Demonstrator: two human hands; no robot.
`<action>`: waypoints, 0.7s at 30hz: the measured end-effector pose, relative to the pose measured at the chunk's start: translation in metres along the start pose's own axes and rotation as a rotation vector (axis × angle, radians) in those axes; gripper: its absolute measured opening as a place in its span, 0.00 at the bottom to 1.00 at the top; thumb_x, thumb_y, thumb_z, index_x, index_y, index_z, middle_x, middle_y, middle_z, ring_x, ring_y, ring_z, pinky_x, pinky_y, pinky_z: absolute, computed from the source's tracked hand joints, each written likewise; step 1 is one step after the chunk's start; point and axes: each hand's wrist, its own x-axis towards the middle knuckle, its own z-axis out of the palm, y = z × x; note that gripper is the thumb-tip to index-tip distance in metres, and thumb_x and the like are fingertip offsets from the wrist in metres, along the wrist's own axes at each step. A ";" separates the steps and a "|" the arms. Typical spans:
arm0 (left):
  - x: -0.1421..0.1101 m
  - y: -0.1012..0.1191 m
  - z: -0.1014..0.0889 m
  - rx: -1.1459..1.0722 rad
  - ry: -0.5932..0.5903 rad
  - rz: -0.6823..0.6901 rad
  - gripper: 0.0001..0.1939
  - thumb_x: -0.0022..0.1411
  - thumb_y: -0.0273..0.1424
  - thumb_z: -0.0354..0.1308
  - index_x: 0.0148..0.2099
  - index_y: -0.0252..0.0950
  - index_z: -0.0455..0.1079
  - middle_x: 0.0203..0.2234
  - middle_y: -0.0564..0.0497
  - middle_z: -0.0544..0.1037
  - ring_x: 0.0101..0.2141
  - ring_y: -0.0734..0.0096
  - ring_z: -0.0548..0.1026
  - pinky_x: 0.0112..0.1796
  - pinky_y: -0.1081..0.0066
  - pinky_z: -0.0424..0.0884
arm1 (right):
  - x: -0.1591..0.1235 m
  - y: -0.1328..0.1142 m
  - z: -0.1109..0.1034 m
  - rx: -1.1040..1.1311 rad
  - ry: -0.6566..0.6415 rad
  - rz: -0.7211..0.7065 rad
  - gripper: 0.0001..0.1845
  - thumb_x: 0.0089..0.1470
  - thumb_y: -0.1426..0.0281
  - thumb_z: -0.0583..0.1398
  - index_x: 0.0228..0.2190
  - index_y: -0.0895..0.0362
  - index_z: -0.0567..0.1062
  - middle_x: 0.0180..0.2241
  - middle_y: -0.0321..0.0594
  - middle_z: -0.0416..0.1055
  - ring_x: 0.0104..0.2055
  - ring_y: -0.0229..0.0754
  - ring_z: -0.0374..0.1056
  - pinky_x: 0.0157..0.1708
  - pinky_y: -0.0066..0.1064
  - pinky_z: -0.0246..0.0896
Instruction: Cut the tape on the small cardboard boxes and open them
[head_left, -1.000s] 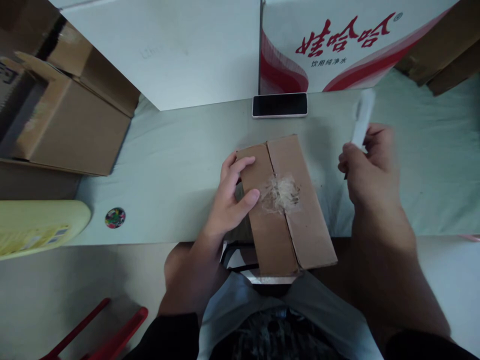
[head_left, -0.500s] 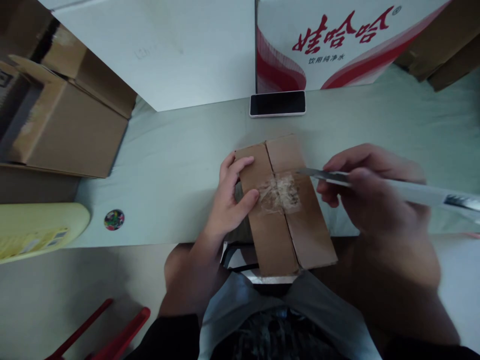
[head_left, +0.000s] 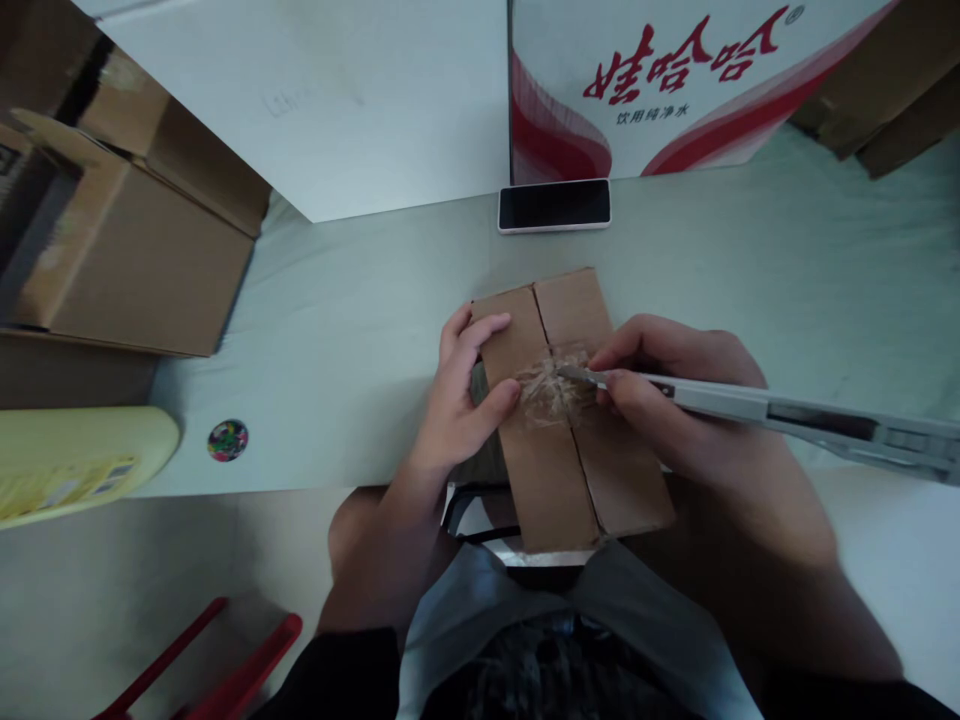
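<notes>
I've moved knife [head_left: 724, 399] in, so tip's at box's [head_left: 549, 495] tape [head_left: 541, 405]; R hand [head_left: 705, 445] pinches knife, 3 o'clock; L hand [head_left: 454, 412] clasps box, 9 o'clock.

The right fingers [head_left: 626, 395] have moved in over the carton [head_left: 547, 490], bringing the knife [head_left: 720, 398] tip-first to the crumpled tape [head_left: 546, 402].

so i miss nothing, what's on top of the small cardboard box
Crumpled clear tape across the seam, the knife blade at it, the left hand on one edge. The right hand hides part of the right flap.
</notes>
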 end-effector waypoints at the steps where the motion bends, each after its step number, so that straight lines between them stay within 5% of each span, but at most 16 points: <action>1: 0.000 0.000 0.000 0.003 0.003 0.001 0.37 0.68 0.65 0.53 0.69 0.51 0.62 0.72 0.42 0.60 0.75 0.40 0.56 0.72 0.42 0.61 | 0.000 0.001 0.000 -0.005 -0.012 -0.008 0.06 0.55 0.72 0.60 0.28 0.52 0.76 0.21 0.33 0.72 0.23 0.36 0.64 0.25 0.31 0.55; 6: 0.000 -0.005 0.001 0.000 0.010 0.030 0.37 0.68 0.64 0.54 0.70 0.51 0.62 0.72 0.42 0.59 0.75 0.39 0.56 0.68 0.44 0.66 | 0.002 0.010 0.001 0.007 0.022 -0.078 0.05 0.54 0.71 0.60 0.27 0.52 0.75 0.20 0.33 0.72 0.21 0.36 0.64 0.24 0.31 0.55; 21: -0.001 -0.007 0.002 -0.003 0.009 0.048 0.37 0.68 0.64 0.54 0.70 0.51 0.61 0.70 0.41 0.61 0.75 0.39 0.56 0.70 0.40 0.62 | 0.003 0.018 0.006 -0.078 -0.001 -0.138 0.04 0.54 0.69 0.60 0.28 0.51 0.74 0.20 0.32 0.69 0.20 0.37 0.61 0.26 0.33 0.54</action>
